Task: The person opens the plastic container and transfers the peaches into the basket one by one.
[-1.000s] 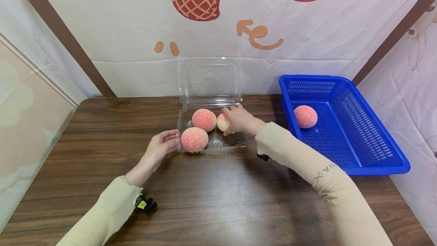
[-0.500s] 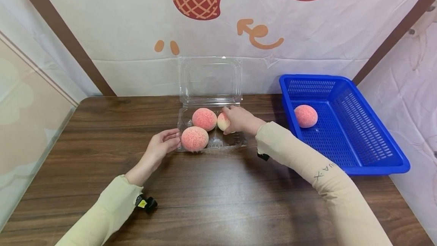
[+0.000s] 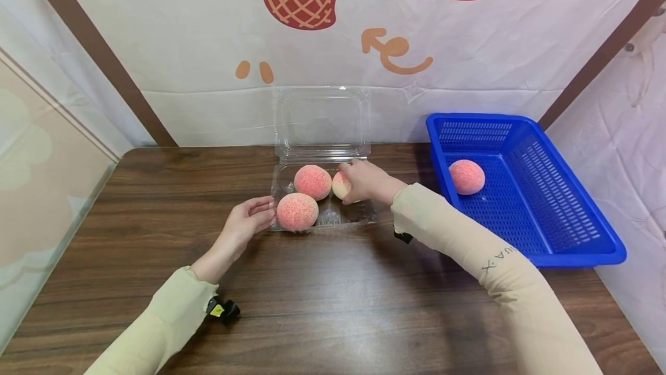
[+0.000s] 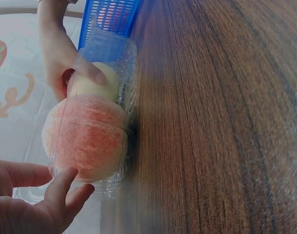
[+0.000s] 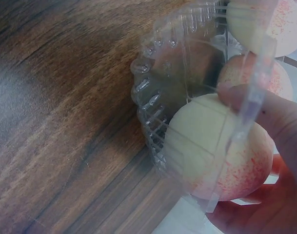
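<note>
An open clear plastic clamshell box [image 3: 333,216] stands on the table with three pink and cream peaches in its base. One peach [image 3: 297,212] fills the front left corner, and another peach [image 3: 313,182] lies behind it. My right hand [image 3: 366,181] grips the third peach [image 5: 211,146] at the back right, thumb on one side and fingers round the other. The right hand partly hides this peach in the head view. My left hand [image 3: 247,222] is at the box's left side, its loosely extended fingertips [image 4: 70,175] right at the clear wall beside the front left peach.
A blue plastic basket [image 3: 577,260] stands at the right of the wooden table [image 3: 333,305], with one peach [image 3: 466,177] inside near its left wall. The box's raised clear lid [image 3: 322,123] leans up near the printed white backdrop [image 3: 198,115].
</note>
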A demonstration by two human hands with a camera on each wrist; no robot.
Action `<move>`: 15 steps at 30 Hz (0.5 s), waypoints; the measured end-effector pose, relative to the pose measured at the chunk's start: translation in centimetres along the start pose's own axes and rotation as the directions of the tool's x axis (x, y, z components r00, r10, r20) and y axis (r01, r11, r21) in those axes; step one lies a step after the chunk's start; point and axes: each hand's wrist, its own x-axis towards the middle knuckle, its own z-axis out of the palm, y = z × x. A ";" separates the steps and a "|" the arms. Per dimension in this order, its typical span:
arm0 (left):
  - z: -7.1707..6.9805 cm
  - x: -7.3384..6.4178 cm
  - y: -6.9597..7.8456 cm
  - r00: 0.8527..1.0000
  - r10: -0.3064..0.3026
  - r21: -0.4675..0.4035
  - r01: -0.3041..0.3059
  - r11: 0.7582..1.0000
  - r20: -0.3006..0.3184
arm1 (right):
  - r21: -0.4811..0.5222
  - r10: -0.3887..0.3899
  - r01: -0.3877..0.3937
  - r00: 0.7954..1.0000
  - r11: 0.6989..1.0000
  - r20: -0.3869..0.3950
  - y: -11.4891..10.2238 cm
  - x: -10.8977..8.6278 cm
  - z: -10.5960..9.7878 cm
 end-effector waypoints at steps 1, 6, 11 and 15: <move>0.0 0.0 0.0 1.000 0.000 -0.002 0.000 1.000 0.000 | -0.002 -0.002 0.002 1.000 1.000 -0.003 0.0 0.0 0.0; 0.0 0.0 -0.1 1.000 0.002 -0.001 -0.002 1.000 -0.002 | -0.006 -0.012 0.012 1.000 1.000 -0.014 0.2 0.1 0.0; 0.0 0.1 -0.1 1.000 0.003 -0.002 -0.003 1.000 0.002 | -0.004 -0.030 0.030 0.999 1.000 -0.025 0.3 0.2 -0.1; 0.0 0.1 -0.1 1.000 0.007 0.001 -0.007 1.000 0.005 | -0.010 -0.033 0.033 0.999 0.999 -0.030 0.3 0.1 -0.3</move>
